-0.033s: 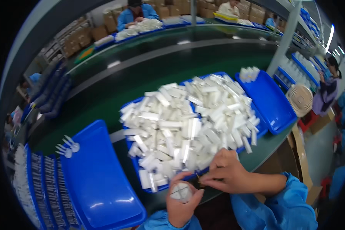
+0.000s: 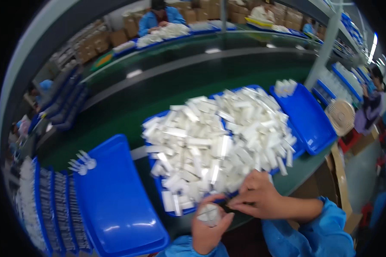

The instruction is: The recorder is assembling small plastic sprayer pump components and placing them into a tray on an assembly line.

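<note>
At lower centre, the left hand (image 2: 206, 233) grips a white part (image 2: 209, 214) and the right hand (image 2: 258, 195) pinches a blurred bit (image 2: 228, 206), below 2 heaped trays (image 2: 159, 188).

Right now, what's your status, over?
Left hand: gripping round white cross-marked piece. Right hand: pinched close by, contents unclear. Blue plastic trays heaped with white oblong pieces just beyond.

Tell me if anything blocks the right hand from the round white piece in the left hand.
Nothing visible blocks it. The left hand holds the round white piece, and its thumb and index finger leave a gap toward the right hand. The dark gap itself is too blurred to rule out something small.
</note>
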A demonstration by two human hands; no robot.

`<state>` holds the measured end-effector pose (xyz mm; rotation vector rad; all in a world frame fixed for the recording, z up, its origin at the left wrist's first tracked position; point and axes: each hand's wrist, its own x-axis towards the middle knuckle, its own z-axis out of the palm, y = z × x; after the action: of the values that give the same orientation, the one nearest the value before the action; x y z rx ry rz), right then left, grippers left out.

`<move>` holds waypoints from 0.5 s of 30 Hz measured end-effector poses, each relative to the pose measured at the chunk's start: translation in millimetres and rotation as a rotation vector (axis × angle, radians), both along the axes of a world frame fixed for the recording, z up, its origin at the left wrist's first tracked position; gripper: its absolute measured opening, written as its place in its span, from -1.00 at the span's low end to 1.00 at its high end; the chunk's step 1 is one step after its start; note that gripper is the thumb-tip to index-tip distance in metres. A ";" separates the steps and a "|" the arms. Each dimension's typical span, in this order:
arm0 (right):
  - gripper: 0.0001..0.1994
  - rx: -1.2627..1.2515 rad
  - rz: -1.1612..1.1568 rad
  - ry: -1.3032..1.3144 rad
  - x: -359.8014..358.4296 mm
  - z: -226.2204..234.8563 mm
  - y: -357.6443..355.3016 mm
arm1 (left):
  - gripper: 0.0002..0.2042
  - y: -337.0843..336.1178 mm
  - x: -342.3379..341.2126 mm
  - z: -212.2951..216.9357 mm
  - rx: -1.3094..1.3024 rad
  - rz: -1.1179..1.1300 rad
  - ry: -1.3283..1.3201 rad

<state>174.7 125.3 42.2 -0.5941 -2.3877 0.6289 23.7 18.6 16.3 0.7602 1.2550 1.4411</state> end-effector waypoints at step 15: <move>-0.59 -1.849 0.644 0.934 25.7 -22.6 18.7 | -0.73 -10.9 -0.3 -13.6 0.527 -0.487 -0.560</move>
<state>200.4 144.0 19.6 -0.0056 -0.5096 2.5872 23.4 7.8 2.8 0.8495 0.2317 1.4367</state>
